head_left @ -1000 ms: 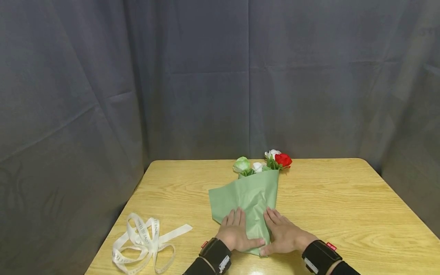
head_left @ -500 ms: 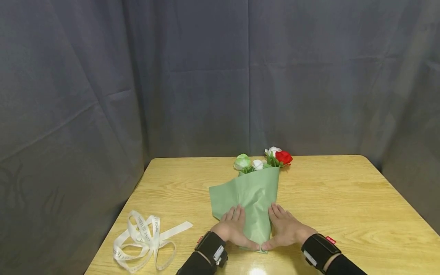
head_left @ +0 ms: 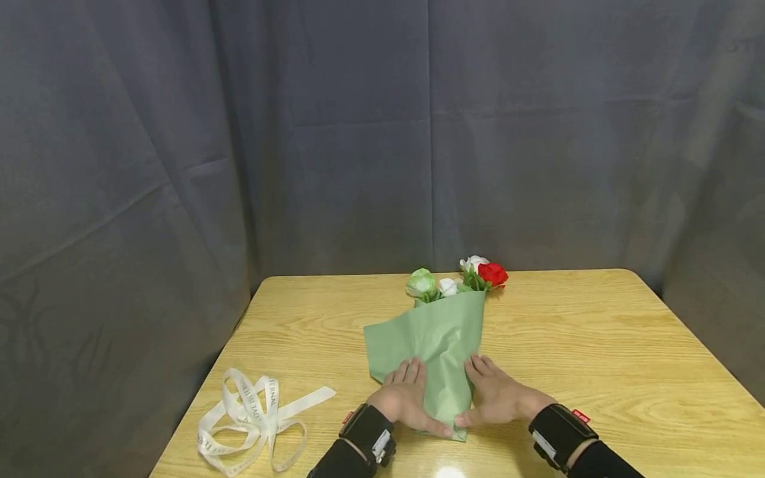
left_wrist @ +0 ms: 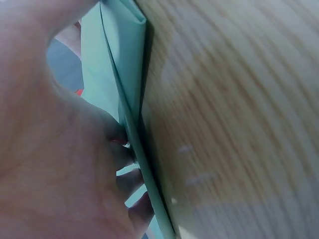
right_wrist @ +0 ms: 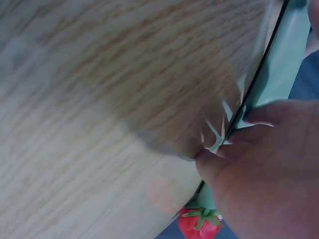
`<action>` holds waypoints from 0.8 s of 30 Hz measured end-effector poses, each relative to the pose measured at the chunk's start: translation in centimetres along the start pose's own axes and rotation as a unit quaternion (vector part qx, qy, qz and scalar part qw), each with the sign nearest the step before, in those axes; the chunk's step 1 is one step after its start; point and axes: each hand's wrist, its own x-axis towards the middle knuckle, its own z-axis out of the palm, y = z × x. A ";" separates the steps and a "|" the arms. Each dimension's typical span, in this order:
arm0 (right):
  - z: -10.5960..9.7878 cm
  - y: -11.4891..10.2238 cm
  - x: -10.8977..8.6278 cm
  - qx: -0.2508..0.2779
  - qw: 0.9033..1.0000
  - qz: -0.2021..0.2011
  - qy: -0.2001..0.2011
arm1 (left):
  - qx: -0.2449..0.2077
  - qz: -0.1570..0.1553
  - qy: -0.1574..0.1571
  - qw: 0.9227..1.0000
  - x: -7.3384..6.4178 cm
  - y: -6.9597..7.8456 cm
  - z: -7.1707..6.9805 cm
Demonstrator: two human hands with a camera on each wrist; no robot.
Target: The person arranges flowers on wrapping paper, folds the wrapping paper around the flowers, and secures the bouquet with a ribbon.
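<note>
Green wrapping paper (head_left: 445, 345) is folded round a small bouquet and lies on the table. Out of its far end show a red flower (head_left: 493, 274), a pale green flower (head_left: 421, 283) and white flowers (head_left: 447, 287). My left hand (head_left: 404, 400) rests on the paper's lower left part, fingers extended and thumb reaching toward its bottom end. Along the right edge lies my right hand (head_left: 498, 395), fingers straight, its thumb near the bottom too. In the right wrist view the fingertips (right_wrist: 207, 162) meet the paper's edge at the tabletop. The stems are hidden inside the paper.
A loosely looped white ribbon (head_left: 251, 415) with printed lettering lies on the table's left side. The wooden table (head_left: 597, 345) ends at the back against a grey curtain (head_left: 358, 166), which also hangs at both sides.
My right hand has slid slightly outward to the paper's right edge. The left thumb has moved down toward the bottom end. Ribbon and flowers stay where they were.
</note>
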 end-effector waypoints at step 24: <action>-0.8 1.8 1.5 0.080 0.993 -0.014 0.087 | 0.031 -0.032 0.042 0.998 -0.9 2.1 -0.2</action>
